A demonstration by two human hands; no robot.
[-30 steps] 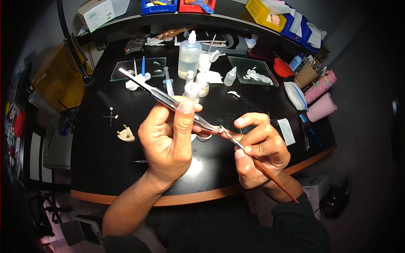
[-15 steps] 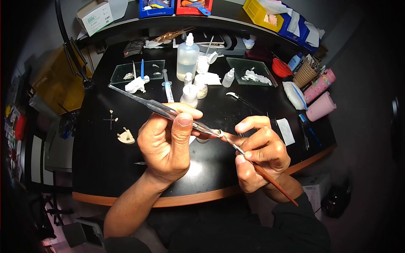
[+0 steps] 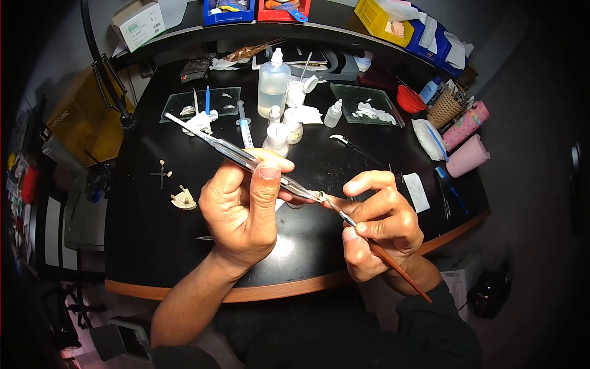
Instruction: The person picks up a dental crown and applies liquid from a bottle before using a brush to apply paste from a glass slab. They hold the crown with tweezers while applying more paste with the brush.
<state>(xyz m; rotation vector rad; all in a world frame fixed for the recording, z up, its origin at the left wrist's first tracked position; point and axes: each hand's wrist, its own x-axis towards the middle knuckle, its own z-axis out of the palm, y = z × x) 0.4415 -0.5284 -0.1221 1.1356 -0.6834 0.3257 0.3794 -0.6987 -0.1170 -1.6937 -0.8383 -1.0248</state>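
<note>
My left hand [image 3: 239, 209] is closed round a pair of metal tweezers [image 3: 230, 152], whose far end points up and left. At the other end, the tips hold a small tooth-shaped crown [image 3: 321, 196]. My right hand [image 3: 386, 222] pinches a thin brush [image 3: 396, 269] by its metal collar, with the reddish wooden handle slanting down to the right. The brush tip is right at the crown. Left of my hands, a cream dental model [image 3: 183, 199] lies on the black table [image 3: 153, 246], near a small cross-shaped peg stand [image 3: 161, 177] with tooth-like pieces about it.
Beyond my hands stand a large clear bottle [image 3: 273, 86], a white jar [image 3: 276, 136], a syringe [image 3: 245, 128] and a small dropper bottle [image 3: 332, 114]. Glass plates with white material [image 3: 375, 112] lie further back. A pink cup [image 3: 468, 156] and woven holder [image 3: 447, 108] stand at right.
The tweezers have turned slightly, their far end shifting up and right and catching more light. The brush handle's end has moved a little left. Both hands keep their hold.
</note>
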